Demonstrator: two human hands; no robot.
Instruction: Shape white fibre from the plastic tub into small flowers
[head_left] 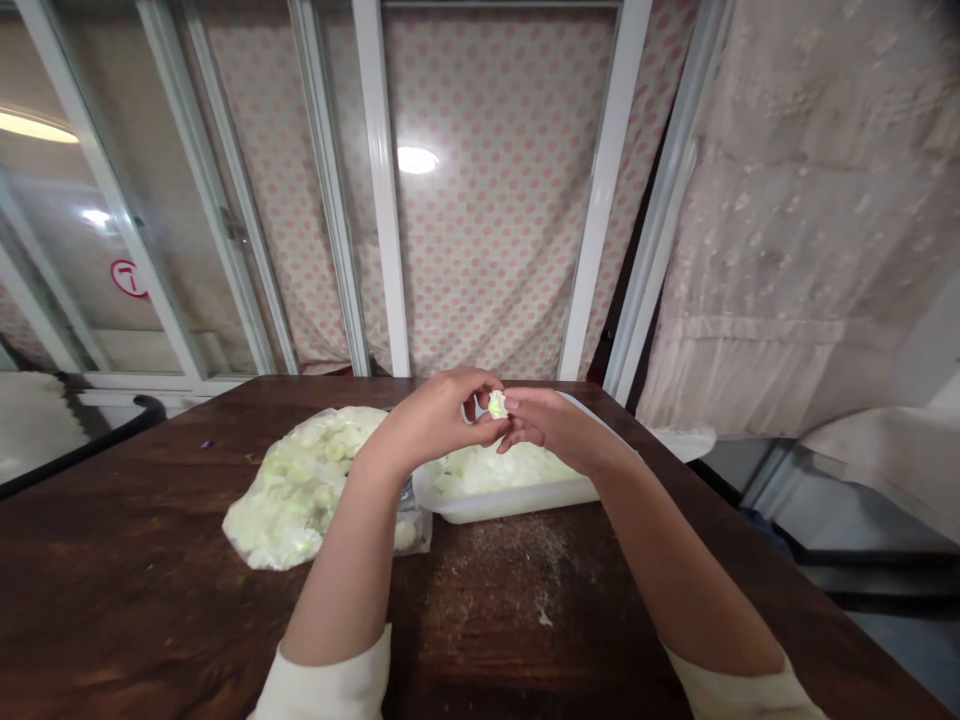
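A small white, ruffled piece with a yellow-green centre point(497, 404), looking like an artificial flower head, is held up between my hands. My left hand point(457, 408) has its thumb and fingers closed around it from the left. From the right, my right hand point(547, 425) pinches its edge with thumb and forefinger, the other fingers curled below. Beneath my hands is a translucent white plastic tub point(517, 507) filled with similar pale pieces point(495, 468). Left of my left forearm, a clear plastic bag point(300, 480) bulges with more pale green-white pieces.
A dark wooden table point(187, 620) carries everything, with white crumbs point(517, 570) scattered in front of the tub. A flat clear packet point(412, 530) lies partly behind my left forearm. Sliding glass panels with a dotted curtain point(495, 200) stand behind the table. Covered seats flank it.
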